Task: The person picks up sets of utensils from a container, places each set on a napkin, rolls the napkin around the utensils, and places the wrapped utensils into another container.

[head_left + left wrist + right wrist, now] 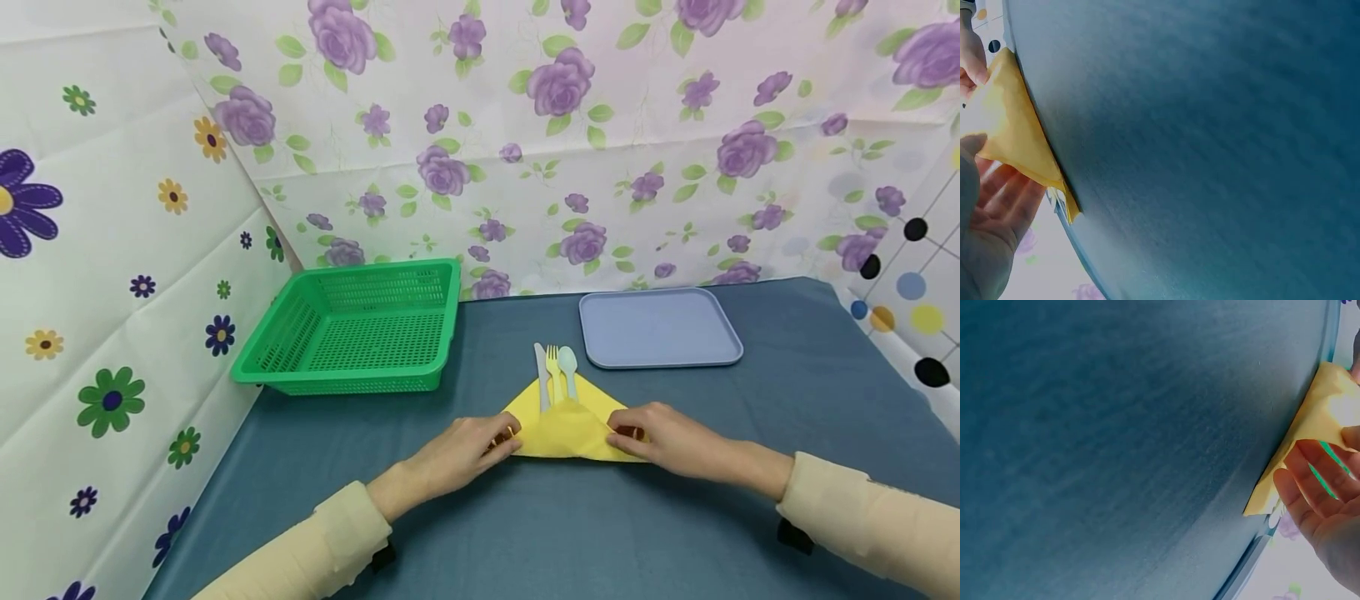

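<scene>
A yellow napkin point(566, 433) lies on the table, its lower part folded up over the handles of a pale knife point(542, 375), a yellow fork point(555, 375) and a light green spoon point(568, 364). Their upper ends stick out side by side toward the back. My left hand point(472, 446) pinches the napkin's left side between thumb and fingers. On the opposite side my right hand point(671, 437) pinches it the same way. In the left wrist view the thumb lies over the napkin point(1013, 125), fingers beneath. The right wrist view shows the right fingers point(1319, 478) under the fabric.
At the back left stands a green perforated basket point(337, 387). A blue-grey tray point(660, 329) lies behind the napkin to the right. Flowered sheets point(510, 192) rise along the back and left of the blue tablecloth point(585, 533).
</scene>
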A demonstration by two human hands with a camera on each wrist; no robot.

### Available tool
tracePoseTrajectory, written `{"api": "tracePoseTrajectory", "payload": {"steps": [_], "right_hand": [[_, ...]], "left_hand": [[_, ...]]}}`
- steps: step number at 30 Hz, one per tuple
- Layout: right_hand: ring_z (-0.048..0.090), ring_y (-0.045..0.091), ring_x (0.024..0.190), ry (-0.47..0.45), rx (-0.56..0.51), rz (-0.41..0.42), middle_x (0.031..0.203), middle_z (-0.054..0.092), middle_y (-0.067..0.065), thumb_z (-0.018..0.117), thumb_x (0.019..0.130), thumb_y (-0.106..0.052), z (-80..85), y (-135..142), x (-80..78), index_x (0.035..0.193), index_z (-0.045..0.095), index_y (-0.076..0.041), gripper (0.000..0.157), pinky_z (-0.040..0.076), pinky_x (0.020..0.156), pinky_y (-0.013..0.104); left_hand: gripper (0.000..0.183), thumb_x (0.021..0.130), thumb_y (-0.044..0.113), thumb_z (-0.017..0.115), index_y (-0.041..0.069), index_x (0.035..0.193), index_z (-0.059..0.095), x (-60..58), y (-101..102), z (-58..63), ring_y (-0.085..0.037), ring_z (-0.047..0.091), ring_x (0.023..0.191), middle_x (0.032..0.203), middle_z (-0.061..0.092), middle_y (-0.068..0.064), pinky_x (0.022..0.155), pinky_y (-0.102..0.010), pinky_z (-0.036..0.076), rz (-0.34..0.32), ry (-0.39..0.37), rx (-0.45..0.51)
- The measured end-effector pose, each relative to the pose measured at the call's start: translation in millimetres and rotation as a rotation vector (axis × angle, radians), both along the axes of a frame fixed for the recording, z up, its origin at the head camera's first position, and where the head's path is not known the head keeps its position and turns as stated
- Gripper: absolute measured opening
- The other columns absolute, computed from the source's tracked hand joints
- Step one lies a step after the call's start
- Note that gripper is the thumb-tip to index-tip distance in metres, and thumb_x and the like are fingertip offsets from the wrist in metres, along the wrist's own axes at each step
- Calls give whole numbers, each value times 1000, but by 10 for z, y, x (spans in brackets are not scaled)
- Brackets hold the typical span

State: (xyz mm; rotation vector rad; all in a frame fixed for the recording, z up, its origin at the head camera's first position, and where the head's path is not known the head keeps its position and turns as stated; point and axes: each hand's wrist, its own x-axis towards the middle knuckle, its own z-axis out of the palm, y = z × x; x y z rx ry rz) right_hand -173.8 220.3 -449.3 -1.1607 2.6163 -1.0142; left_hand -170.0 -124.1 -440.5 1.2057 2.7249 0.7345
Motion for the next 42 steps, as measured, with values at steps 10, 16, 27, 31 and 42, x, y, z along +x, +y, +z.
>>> {"api": "tracePoseTrajectory", "payload": {"steps": [10,16,27,31,42], "right_hand": [[39,1,52,26,56,-162,64,42,-14,59,109,-28,-12,-65,-105,99,66,-19,15,34,50,20],[37,4,49,-20,65,-166,62,41,-11,62,108,-25,6,-76,-183,105,65,-16,9,31,48,21],[37,7,48,-38,141,-238,61,42,-6,62,106,-18,23,-157,-259,98,63,-16,9,31,47,22],[38,8,49,-41,140,-257,62,42,-5,62,106,-16,24,-174,-262,96,62,-15,10,30,47,22],[38,10,51,-41,153,-287,64,43,-3,62,105,-13,3,-190,-287,94,62,-13,11,29,49,23]], "left_hand": [[14,112,27,51,17,106,59,-73,72,-26,-4,49,60,75,51,10,56,-20,44,92,70,-51],[13,112,25,52,15,107,58,-119,105,-41,-6,47,57,72,49,8,52,-21,41,123,103,-45],[18,111,28,54,12,113,63,-162,144,-30,-7,48,56,70,51,9,52,-24,40,194,90,-59],[25,110,28,55,10,127,62,-160,161,-39,-12,59,67,81,62,3,59,-29,50,217,96,-63],[33,107,18,61,7,138,60,-64,259,-71,-24,54,133,142,57,-9,112,-39,47,30,304,-98]]}}
